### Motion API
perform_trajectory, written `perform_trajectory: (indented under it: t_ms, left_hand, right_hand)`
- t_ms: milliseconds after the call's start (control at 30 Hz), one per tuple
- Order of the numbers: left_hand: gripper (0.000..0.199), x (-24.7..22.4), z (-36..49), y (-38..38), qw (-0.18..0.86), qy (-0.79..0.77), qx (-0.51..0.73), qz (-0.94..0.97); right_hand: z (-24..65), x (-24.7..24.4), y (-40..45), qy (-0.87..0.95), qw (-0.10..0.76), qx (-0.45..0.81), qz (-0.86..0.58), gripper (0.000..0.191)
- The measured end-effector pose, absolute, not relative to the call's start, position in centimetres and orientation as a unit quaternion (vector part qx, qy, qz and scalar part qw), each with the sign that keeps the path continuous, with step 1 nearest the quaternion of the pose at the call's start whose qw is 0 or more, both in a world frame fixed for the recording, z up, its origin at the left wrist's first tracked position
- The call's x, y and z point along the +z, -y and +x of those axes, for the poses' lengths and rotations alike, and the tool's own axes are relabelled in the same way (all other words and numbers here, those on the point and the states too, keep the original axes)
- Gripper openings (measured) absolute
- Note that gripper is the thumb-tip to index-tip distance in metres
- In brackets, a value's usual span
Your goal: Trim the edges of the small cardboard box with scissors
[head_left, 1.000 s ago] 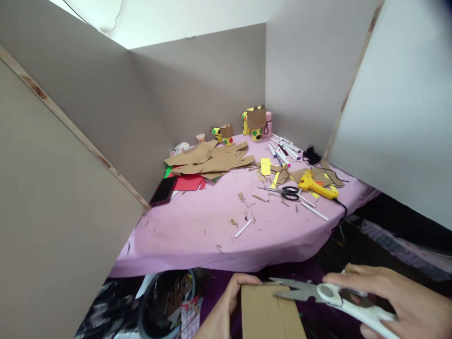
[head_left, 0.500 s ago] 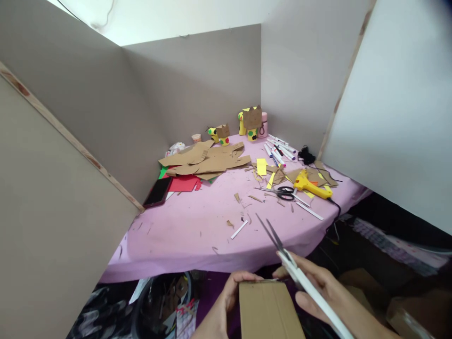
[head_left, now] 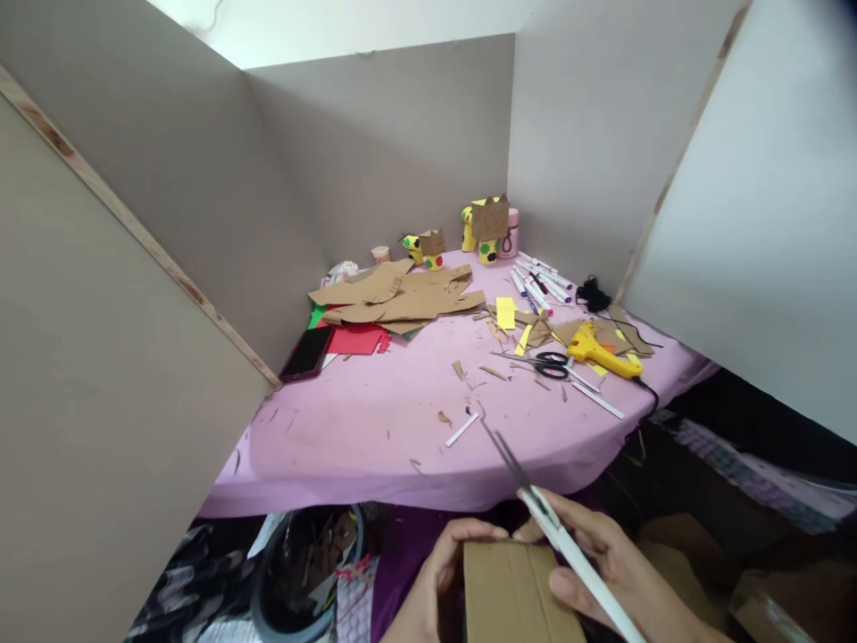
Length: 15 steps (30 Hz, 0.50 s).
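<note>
The brown cardboard piece sits just in front of the worktop, right of the middle of its front edge and lower than it, with its near end cut off by the bottom of the view. Its upper face is plain, matt and roughly rectangular, with faint straight crease lines running from the far edge toward the person. The left hand grips it, fingers bent around its far left corner. The right hand has its fingers closed around white-handled scissors, with a fingertip reaching the cardboard's far edge; the slim grey blades stand slightly apart and point up and leftward over the worktop's front edge. Small dark marks on the cardboard sheets, toward the back left corner, are too small to read, and the white markers near the back right carry coloured marks equally illegible. A yellow glue gun lies near the right edge beside black-handled scissors; a dark phone lies at the left edge, next to a red sheet.
</note>
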<state>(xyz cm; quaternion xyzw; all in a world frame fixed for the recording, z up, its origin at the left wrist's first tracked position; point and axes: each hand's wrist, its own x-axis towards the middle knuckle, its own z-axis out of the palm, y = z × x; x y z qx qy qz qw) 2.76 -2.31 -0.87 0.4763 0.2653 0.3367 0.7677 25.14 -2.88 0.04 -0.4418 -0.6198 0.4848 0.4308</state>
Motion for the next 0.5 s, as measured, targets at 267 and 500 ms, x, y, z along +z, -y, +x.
perform_trajectory:
  t_ms: [267,500]
  left_hand:
    - [0.083,-2.5,3.0,2.0,0.768,-0.208,0.371,0.479]
    - [0.063,-3.7,3.1,1.3,0.791,-0.280,0.375,0.394]
  right_hand:
    - [25.9,-1.0,3.3,0.608,0.411,0.511,-0.448,0.067]
    - [30.2,0.6,2.7,0.720,0.274,0.379,-0.513,0.055]
